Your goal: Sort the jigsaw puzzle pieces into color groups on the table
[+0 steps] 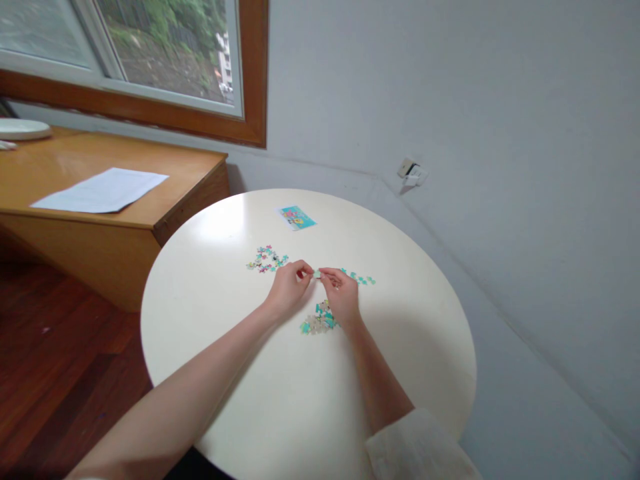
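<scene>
Over the middle of a round white table (pixel 215 320), my left hand (pixel 291 283) and my right hand (pixel 341 292) meet at a small pale green jigsaw puzzle piece (pixel 317 274). The fingertips of both hands pinch it from either side. A loose group of mixed-colour puzzle pieces (pixel 265 260) lies beyond my left hand. To the right of my right hand is a short row of teal and green pieces (pixel 361 278). Nearer me, partly covered by my right hand, sits a pile of teal and greyish pieces (pixel 318 322).
A small colourful picture card (pixel 298 218) lies toward the table's far edge. Left of the table stands a wooden desk (pixel 195 175) with a white paper sheet (pixel 103 190) and a round white object (pixel 23 129). A wall socket with a plug (pixel 411 172) is beyond the table.
</scene>
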A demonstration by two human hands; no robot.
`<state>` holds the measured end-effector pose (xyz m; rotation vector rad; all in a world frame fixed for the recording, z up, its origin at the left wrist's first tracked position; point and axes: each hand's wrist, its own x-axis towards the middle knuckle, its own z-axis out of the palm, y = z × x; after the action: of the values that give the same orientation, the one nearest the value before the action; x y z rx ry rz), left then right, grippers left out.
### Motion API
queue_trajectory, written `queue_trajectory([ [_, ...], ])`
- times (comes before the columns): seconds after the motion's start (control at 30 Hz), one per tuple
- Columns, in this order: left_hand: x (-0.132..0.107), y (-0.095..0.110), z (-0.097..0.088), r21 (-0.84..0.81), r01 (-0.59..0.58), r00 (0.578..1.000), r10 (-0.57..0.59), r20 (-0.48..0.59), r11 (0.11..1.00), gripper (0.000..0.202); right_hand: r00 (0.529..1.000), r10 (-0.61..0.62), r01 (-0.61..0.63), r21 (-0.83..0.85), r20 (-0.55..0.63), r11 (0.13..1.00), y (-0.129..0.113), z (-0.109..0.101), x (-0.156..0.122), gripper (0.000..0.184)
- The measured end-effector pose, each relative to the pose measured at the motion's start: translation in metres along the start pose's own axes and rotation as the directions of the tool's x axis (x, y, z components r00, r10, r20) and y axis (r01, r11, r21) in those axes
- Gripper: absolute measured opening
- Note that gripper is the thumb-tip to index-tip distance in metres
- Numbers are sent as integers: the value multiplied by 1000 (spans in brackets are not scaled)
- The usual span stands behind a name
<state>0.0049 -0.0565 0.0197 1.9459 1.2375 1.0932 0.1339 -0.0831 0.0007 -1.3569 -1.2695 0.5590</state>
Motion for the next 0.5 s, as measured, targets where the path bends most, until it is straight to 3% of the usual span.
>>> queue_trajectory([
  [0.5, 0, 1, -1, -17, -22, 1000, 22, -3, 1000, 11, 1000, 23, -23, 24, -1, 999, -2, -1, 0, 19],
])
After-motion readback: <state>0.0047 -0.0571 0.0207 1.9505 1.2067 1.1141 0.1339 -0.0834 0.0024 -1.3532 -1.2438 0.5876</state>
